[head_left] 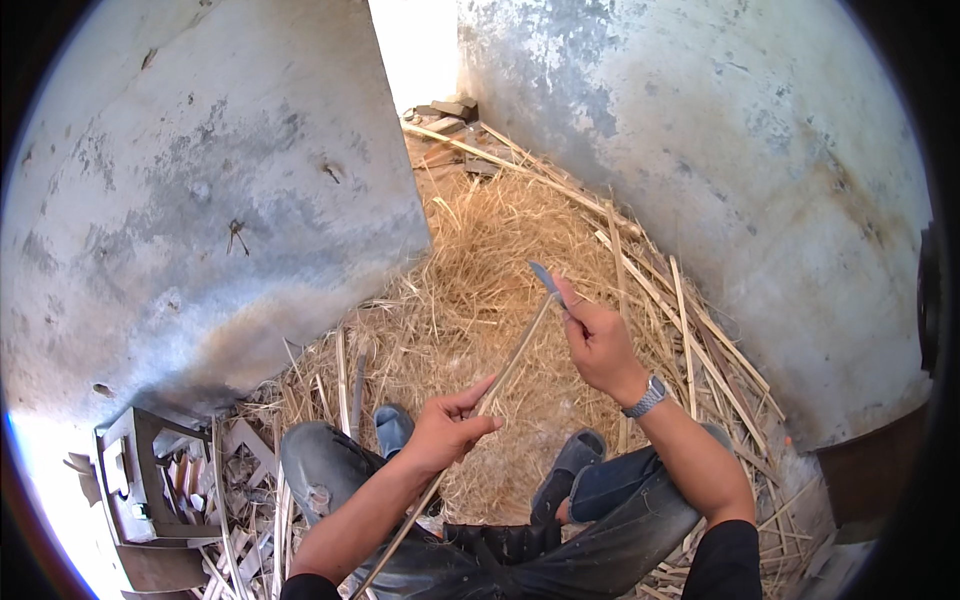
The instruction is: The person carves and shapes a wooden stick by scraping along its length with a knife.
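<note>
A long thin bamboo strip runs slantwise from my lap up toward the middle of the view. My left hand is closed round it about halfway along, thumb and forefinger pinching it. Beyond, my right hand, with a metal watch at the wrist, grips a small knife whose handle is hidden in the fist. The grey knife blade points up and left and meets the far end of the strip.
Pale shavings cover the floor between two worn walls. Long bamboo strips lie along the right wall. At lower left stands a dark metal frame beside scrap pieces. My knees are bent beneath my arms.
</note>
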`<state>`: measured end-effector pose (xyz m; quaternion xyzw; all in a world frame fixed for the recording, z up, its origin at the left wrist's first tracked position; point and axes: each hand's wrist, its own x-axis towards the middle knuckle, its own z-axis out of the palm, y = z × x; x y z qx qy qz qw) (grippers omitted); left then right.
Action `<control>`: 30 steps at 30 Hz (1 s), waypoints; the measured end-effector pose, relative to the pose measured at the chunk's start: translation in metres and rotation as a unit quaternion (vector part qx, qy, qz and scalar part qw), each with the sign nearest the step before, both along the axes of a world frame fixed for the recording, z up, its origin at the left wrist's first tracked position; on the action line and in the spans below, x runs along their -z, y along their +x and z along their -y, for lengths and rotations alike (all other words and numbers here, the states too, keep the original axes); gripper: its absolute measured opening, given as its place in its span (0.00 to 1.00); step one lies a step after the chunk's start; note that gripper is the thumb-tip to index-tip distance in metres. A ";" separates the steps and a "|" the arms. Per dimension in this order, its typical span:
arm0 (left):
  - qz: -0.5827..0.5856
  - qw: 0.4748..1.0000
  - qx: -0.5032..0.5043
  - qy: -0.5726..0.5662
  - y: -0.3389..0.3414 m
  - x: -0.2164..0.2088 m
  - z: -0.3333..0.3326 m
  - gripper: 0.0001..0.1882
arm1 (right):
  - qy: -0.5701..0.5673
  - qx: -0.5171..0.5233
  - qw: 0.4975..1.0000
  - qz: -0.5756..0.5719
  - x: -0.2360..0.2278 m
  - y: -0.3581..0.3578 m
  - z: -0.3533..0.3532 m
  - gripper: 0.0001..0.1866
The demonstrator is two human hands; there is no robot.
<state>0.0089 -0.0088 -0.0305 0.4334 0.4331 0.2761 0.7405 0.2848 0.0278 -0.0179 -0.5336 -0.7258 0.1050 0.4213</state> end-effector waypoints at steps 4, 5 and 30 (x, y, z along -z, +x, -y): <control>0.008 1.000 -0.021 -0.013 -0.002 -0.001 -0.006 0.38 | -0.015 -0.050 0.999 -0.001 0.002 -0.032 0.018 0.31; 0.008 1.000 -0.024 -0.012 -0.002 0.002 -0.007 0.38 | -0.043 -0.065 0.997 -0.021 0.001 -0.041 0.024 0.31; 0.010 1.000 -0.028 -0.004 -0.004 0.007 -0.006 0.36 | -0.080 -0.097 0.992 -0.017 0.009 -0.048 0.021 0.32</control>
